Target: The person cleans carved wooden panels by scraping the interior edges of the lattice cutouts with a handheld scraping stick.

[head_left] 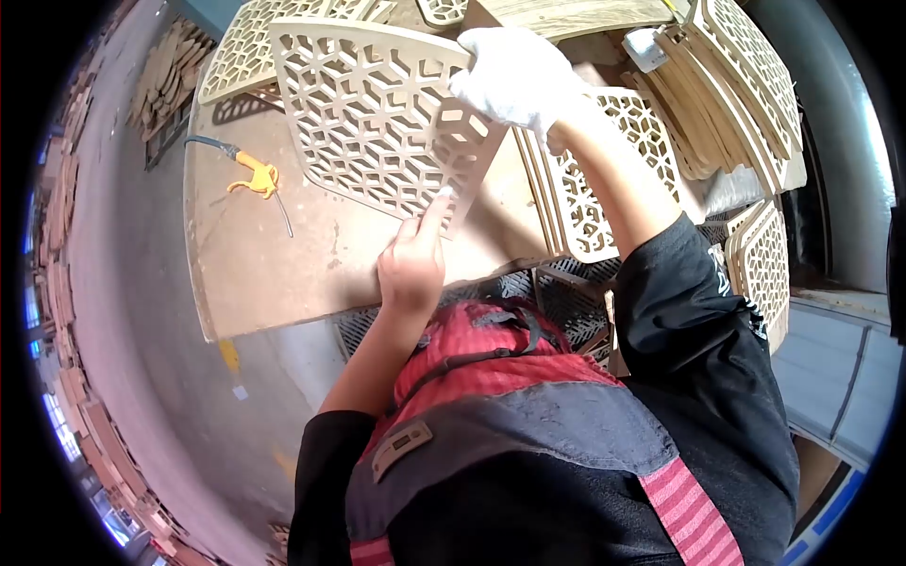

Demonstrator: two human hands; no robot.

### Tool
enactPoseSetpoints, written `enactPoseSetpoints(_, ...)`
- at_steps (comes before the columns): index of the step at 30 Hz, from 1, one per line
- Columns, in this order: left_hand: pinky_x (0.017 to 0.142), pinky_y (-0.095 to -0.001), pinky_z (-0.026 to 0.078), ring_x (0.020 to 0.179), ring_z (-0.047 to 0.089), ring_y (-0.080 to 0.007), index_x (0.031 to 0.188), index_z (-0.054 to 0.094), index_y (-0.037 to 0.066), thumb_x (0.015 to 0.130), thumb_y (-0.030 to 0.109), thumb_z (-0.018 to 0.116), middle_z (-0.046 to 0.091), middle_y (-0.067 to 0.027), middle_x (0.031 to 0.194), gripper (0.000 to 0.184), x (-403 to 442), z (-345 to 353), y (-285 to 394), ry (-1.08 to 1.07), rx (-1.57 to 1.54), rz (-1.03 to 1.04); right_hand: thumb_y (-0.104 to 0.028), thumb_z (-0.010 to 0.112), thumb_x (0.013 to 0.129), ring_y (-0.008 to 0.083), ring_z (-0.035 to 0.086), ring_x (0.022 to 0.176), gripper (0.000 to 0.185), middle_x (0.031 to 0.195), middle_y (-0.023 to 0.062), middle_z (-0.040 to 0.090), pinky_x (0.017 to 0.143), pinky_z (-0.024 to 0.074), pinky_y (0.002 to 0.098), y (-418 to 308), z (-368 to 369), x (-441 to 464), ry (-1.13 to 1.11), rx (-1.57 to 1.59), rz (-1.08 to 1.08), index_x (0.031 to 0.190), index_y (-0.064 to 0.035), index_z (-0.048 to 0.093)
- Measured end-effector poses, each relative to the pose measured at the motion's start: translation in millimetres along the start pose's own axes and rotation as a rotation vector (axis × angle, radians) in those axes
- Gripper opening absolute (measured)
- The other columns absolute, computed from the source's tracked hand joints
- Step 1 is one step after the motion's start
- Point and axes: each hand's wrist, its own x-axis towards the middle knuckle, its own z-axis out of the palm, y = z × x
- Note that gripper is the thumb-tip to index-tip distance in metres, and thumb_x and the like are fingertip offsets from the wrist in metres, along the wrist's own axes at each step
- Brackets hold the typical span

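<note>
A wooden lattice panel [363, 113] with geometric cut-outs stands tilted above the workbench. My right hand [519, 80], in a white glove, is closed round its upper right corner. Bare, my left hand [412, 267] grips the bottom edge near the lower right corner, fingertips against the lattice. My left thumb is partly hidden. To the left of the panel, an orange air blow gun [257, 176] with a thin metal nozzle lies on the bench, apart from both hands.
The workbench [255, 274] carries another lattice panel [241, 57] at the back left. More lattice panels [604, 226] lean under my right forearm. Stacked curved wooden pieces [698, 118] stand at the right. Wood scraps [175, 71] are piled beyond the bench on the left.
</note>
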Motion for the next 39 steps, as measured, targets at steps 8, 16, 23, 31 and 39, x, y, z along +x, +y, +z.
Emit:
enactPoseSetpoints(8, 0.054, -0.0399, 0.052, 0.061, 0.060, -0.0303, 0.128, 0.059, 0.016, 0.084, 0.001, 0.059, 0.057, -0.0104, 0.083, 0.047, -6, 8, 2, -0.027, 0.130, 0.068, -0.029, 0.060, 0.080, 0.0346, 0.066, 0.084, 0.029, 0.086, 0.0168, 0.068, 0.079, 0.0512, 0.0409, -18, -4, -16, 0.053, -0.052, -0.044, 0.095, -0.0038, 0.064)
enactPoseSetpoints(16, 0.051, -0.0371, 0.054, 0.065, 0.060, -0.0253, 0.130, 0.055, 0.011, 0.074, 0.001, 0.057, 0.050, -0.0103, 0.088, 0.056, -8, 8, 9, -0.066, 0.322, 0.090, -0.025, 0.060, 0.084, 0.0355, 0.064, 0.075, 0.020, 0.075, 0.0176, 0.064, 0.070, 0.0510, 0.0426, -31, 1, -33, 0.161, -0.101, -0.125, 0.088, -0.0050, 0.058)
enactPoseSetpoints(23, 0.047, -0.0284, 0.053, 0.060, 0.057, -0.0179, 0.134, 0.051, 0.016, 0.075, 0.010, 0.059, 0.049, -0.0053, 0.086, 0.060, -6, 0, -7, -0.077, 0.448, 0.234, -0.024, 0.061, 0.084, 0.0374, 0.064, 0.077, 0.021, 0.078, 0.0184, 0.063, 0.070, 0.0510, 0.0433, -36, 4, -32, 0.160, -0.135, -0.120, 0.088, -0.0046, 0.057)
enactPoseSetpoints(31, 0.043, -0.0280, 0.050, 0.050, 0.055, -0.0164, 0.125, 0.059, 0.013, 0.074, 0.012, 0.060, 0.053, -0.0060, 0.078, 0.051, 0, 5, 8, -0.145, 0.641, 0.182, -0.025, 0.063, 0.081, 0.0363, 0.064, 0.082, 0.023, 0.080, 0.0184, 0.064, 0.074, 0.0504, 0.0429, -45, 0, -37, 0.167, -0.193, -0.092, 0.088, -0.0038, 0.058)
enactPoseSetpoints(39, 0.047, -0.0381, 0.054, 0.058, 0.064, -0.0270, 0.110, 0.055, 0.005, 0.079, 0.006, 0.057, 0.058, -0.0155, 0.087, 0.031, -8, -8, 2, -0.199, 0.362, 0.096, -0.019, 0.062, 0.080, 0.0387, 0.061, 0.077, 0.020, 0.077, 0.0201, 0.060, 0.070, 0.0480, 0.0458, -71, 3, -48, 0.103, -0.113, -0.096, 0.082, -0.0019, 0.052)
